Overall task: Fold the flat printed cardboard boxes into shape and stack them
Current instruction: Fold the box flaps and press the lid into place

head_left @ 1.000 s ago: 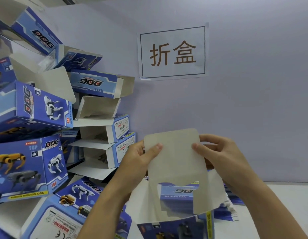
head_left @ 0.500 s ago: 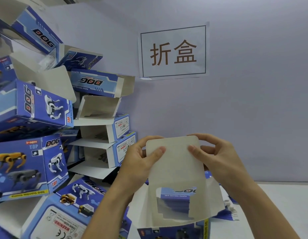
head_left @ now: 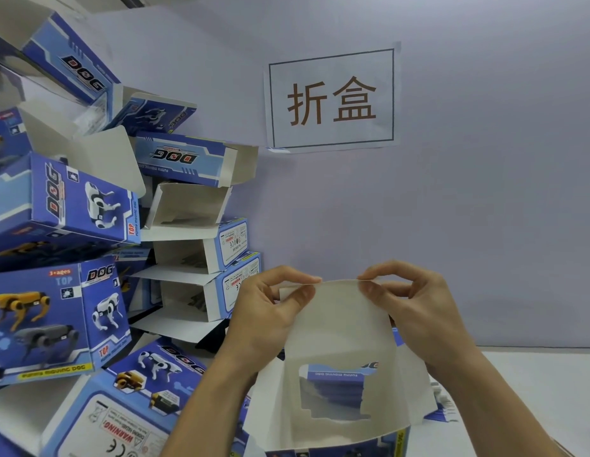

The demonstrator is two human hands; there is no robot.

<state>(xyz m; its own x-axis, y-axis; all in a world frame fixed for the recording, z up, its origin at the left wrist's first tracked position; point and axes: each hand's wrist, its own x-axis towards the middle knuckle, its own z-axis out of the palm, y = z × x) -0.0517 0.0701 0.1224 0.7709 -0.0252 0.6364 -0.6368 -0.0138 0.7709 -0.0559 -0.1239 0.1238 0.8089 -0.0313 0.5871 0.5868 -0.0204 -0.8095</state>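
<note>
I see one partly formed cardboard box held up in front of me, nearest the camera, its unprinted white inner face toward me and a ragged window cutout in that panel showing blue print behind. Two hands hold its top flap. My left hand pinches the flap's upper left corner, thumb on the near face and fingers curled over the top edge. My right hand pinches the upper right corner the same way, thumb on the near face, index finger hooked over the edge. The flap's top edge bows toward me between the two grips. The box's lower printed edge runs off the bottom of the frame. Behind the box, on the white table, a few flat blue blanks show near its right side; their number cannot be counted. Along the table's left edge stands a leaning stack of folded boxes, blue with robot-dog print and the word DOG; at least nine are distinguishable, several with open white flaps. Farthest back, one paper sign with two brown characters is fixed to the pale wall.
</note>
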